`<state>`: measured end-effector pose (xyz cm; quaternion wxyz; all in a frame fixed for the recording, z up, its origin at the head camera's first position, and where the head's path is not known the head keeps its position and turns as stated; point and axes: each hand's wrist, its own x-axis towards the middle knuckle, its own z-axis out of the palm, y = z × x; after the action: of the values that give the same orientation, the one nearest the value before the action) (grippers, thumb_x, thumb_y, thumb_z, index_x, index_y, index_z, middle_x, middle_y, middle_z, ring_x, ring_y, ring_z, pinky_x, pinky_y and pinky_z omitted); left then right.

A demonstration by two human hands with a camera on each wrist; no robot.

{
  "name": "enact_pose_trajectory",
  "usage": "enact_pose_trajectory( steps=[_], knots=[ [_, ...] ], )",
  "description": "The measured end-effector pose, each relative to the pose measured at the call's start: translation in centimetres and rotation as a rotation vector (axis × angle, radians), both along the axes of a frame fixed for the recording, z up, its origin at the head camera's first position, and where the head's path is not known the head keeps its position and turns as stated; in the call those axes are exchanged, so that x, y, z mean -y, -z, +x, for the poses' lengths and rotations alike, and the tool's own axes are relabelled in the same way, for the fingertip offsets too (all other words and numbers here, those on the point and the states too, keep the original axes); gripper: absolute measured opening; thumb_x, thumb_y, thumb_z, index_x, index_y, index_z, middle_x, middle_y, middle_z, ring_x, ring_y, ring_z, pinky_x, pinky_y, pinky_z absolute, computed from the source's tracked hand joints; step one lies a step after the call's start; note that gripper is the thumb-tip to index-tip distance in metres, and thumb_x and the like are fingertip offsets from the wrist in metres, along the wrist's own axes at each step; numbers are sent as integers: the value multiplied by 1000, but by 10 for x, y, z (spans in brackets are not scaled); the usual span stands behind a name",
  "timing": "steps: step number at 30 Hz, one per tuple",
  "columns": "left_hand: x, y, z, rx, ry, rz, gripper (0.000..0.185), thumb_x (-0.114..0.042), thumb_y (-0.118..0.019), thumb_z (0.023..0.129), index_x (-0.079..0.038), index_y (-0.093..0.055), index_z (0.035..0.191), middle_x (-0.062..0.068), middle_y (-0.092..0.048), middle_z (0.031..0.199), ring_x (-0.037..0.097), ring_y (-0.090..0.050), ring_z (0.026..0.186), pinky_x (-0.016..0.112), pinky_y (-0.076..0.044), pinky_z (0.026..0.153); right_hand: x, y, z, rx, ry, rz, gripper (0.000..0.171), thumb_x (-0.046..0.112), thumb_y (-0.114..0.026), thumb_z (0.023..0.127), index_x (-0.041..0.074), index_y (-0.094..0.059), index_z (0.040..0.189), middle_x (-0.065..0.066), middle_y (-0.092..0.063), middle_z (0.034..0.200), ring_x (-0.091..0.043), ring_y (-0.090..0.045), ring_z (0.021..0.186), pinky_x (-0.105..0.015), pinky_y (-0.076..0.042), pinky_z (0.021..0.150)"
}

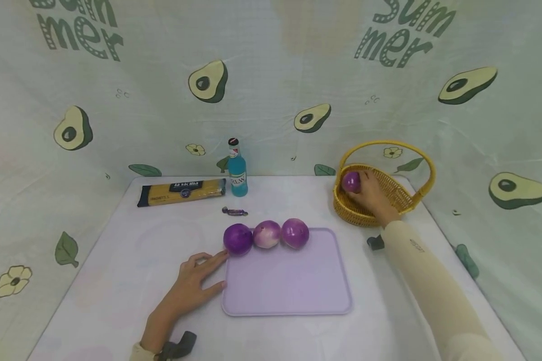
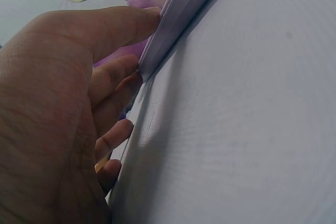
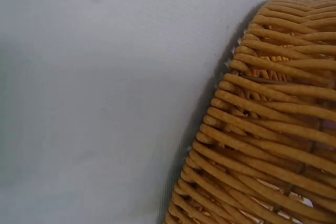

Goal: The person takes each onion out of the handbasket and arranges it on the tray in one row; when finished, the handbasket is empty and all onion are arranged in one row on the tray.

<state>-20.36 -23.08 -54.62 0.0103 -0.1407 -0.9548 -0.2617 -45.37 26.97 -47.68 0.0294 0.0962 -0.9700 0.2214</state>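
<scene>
In the head view, my right hand [image 1: 371, 193] reaches into a yellow wicker basket [image 1: 357, 217] and holds a purple onion [image 1: 351, 182] at its left inner side. The right wrist view shows the woven basket wall [image 3: 273, 124], which hides that hand. My left hand [image 1: 190, 287] is at the left edge of a lilac tray [image 1: 289, 281], fingers extended and spread, thumb and fingertips at the rim. Along the tray's far edge sit a dark purple onion [image 1: 238, 239], a paler purple-white onion [image 1: 267, 234] and another purple onion [image 1: 295, 233]. The left fingertips are right beside the dark one.
Behind the tray lies a small wrapped candy [image 1: 235, 212]. Farther back are a pack of spaghetti [image 1: 182, 192] and an upright blue bottle [image 1: 238, 173]. The basket's tall arched handle [image 1: 388, 142] rises over the right hand. A printed curtain [image 1: 262, 40] encloses the table.
</scene>
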Motion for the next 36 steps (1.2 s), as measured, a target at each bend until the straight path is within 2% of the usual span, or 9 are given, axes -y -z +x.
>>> enact_pose_trajectory(
  steps=[7, 15, 25, 30, 36],
  knots=[
    [0, 0, 1, 26, -12, -3, 72, -61, -65, 89, -45, -36, 153, -18, -46, 150, 24, -33, 134, 54, -24, 103, -3, -5, 15, 15, -2, -7, 86, 22, -74, 91, -13, -23, 151, -33, -24, 151, -50, -28, 138, -61, -27, 110],
    [-1, -2, 2, 14, -11, 2, 70, -59, -64, 90, -43, -38, 153, -16, -49, 149, 26, -34, 133, 55, -25, 102, -8, -8, 30, 20, -5, -2, 86, 23, -73, 92, -14, -22, 151, -36, -21, 153, -52, -25, 139, -62, -26, 110],
    [-1, -1, 3, 3, -8, 12, 70, -58, -65, 90, -42, -39, 153, -16, -48, 149, 26, -34, 133, 54, -25, 101, -10, -11, 37, -13, -20, -5, 80, 21, -75, 91, -12, -30, 148, -32, -30, 147, -49, -32, 136, -61, -30, 109],
    [-1, 0, 2, 6, 1, 14, 70, -60, -64, 90, -44, -38, 153, -17, -47, 150, 26, -34, 133, 54, -25, 101, -12, -15, 42, -19, -14, 11, 80, 22, -76, 91, -12, -31, 148, -32, -30, 146, -49, -33, 135, -62, -31, 108],
    [0, 1, 2, -28, 14, 19, 69, -57, -65, 91, -41, -39, 153, -16, -48, 150, 26, -35, 132, 53, -25, 99, -12, -20, 48, -18, -13, 16, 81, 21, -76, 90, -11, -29, 149, -31, -28, 149, -49, -31, 137, -62, -29, 109]
  ],
)
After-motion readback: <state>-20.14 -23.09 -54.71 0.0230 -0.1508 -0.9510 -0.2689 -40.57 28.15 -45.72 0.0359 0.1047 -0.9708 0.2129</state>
